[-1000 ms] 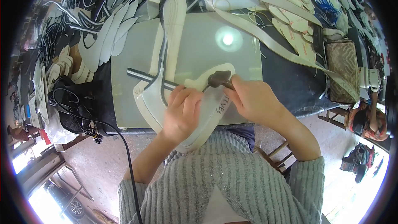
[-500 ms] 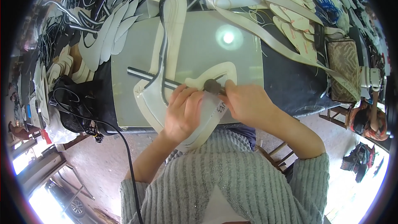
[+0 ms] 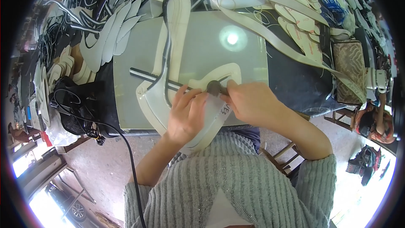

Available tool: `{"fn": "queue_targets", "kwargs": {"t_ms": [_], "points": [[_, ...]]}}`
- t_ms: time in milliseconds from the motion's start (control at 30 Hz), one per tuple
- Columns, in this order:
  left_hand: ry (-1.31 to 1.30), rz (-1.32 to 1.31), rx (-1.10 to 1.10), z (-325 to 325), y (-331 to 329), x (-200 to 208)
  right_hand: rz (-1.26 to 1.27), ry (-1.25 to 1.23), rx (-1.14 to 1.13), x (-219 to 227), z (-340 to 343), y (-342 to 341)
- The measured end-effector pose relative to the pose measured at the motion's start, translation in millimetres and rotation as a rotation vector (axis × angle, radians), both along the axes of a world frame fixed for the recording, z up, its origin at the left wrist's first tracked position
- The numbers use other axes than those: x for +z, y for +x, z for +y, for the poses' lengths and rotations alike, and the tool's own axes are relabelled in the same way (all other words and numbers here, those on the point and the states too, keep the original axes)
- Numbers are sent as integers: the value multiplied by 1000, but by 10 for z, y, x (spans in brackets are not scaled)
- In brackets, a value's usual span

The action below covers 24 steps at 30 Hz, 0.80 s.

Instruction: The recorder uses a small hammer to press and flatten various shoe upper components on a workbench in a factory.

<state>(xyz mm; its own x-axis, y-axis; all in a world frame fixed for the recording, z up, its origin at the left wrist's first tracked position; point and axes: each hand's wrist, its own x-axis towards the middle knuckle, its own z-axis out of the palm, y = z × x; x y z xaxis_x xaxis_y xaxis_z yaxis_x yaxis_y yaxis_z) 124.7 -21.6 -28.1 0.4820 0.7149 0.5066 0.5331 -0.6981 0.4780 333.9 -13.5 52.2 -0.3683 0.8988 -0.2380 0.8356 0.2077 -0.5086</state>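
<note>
A pale curved shoe-upper piece [image 3: 164, 109] with cream edging lies at the near edge of the board, partly hanging toward my lap. Across it runs a black-and-white strip [image 3: 145, 75], with its far end under my fingers. My left hand [image 3: 185, 116] has bent fingers pinching the strip and the edge of the piece. In the closed fingers of my right hand [image 3: 251, 103] is a small hammer [image 3: 214, 88], its round dark head resting on or just over the strip beside my left fingertips. Most of its handle is hidden by my hand. A long pale piece with black edging [image 3: 179, 21] stretches away from me.
The grey-green board [image 3: 211, 50] covers the table's middle. Grey cut pieces [image 3: 112, 38] lie left, cream pieces [image 3: 295, 25] and a long pale strap [image 3: 270, 36] right. A patterned box [image 3: 349, 69] stands at the right edge. A black cable [image 3: 128, 152] hangs at my left.
The hammer head and my right hand have shifted very slightly. My left hand stays in nearly the same place on the strip.
</note>
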Motion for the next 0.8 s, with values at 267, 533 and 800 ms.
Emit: {"fn": "queue_targets", "kwargs": {"t_ms": [267,533,800], "points": [[37,44,-12,-10,-19,3,18,89,28,40,14,-7],[58,49,-19,32,-21,27,-50,-2,38,-97,-20,-21],[-143,-85,-54,77,-139,5,-56,-34,42,-93,-23,16]]}}
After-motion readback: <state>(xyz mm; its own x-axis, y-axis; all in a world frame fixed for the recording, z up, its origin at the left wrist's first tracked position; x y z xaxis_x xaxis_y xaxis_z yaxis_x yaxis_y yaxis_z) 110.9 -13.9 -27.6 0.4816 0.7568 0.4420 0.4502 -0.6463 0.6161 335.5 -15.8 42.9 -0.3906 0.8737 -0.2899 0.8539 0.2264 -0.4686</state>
